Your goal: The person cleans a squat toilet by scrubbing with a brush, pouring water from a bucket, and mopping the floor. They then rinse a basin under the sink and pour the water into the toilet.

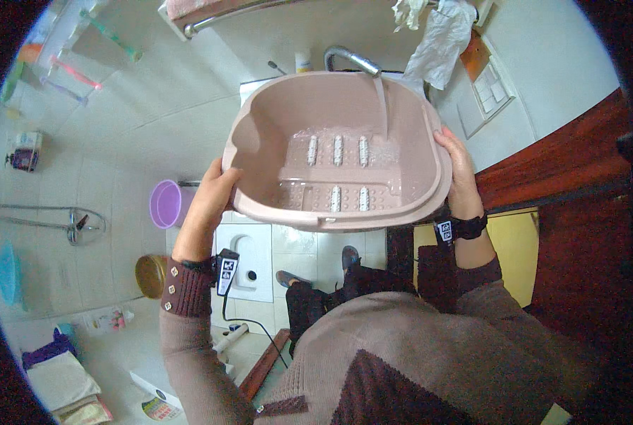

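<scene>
A pinkish-beige plastic foot-soaking basin (343, 174) is held up beneath a chrome faucet (356, 59). Water (384, 109) runs from the spout into its right side, and a shallow layer ripples over the floor. Several grey massage rollers (338, 151) and small raised nubs line the inside bottom. My left hand (218, 183) grips the left end, thumb over the rim. At the opposite end my right hand (457, 164) holds the rim, its fingers partly hidden under the basin. The sink below is mostly covered by it.
A squat toilet (250, 263) lies in the tiled floor at lower left. Beside it stand a purple bucket (167, 204) and a brown bucket (151, 276). White cloths (444, 42) hang at upper right. A dark red wooden door (576, 255) is on the right.
</scene>
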A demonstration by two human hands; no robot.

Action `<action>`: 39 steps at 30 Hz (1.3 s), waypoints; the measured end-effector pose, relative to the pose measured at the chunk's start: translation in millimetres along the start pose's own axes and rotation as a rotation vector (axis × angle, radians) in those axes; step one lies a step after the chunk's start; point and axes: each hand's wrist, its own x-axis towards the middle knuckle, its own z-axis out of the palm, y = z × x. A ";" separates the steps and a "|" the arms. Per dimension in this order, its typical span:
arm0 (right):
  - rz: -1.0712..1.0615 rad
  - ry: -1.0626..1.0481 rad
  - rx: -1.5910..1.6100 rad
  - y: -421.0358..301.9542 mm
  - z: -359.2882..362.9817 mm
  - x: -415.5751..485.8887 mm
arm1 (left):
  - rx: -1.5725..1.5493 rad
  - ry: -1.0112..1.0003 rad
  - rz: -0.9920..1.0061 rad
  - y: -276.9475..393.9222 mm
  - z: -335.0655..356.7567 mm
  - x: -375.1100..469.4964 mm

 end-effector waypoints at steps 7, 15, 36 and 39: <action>0.076 0.001 0.017 -4.3 -3.5 2.9 | 0.124 0.005 0.039 27.5 -6.1 -30.6; 0.049 -0.025 0.094 -40.2 10.5 -16.8 | 0.083 -0.097 0.004 31.4 -19.3 -22.7; -0.157 0.097 -0.101 -72.7 49.8 -68.4 | -0.061 -0.123 0.122 -8.4 -17.9 -7.3; -0.070 0.043 -0.030 -59.3 40.3 -52.0 | -0.118 -0.026 0.205 -13.5 -19.0 -7.7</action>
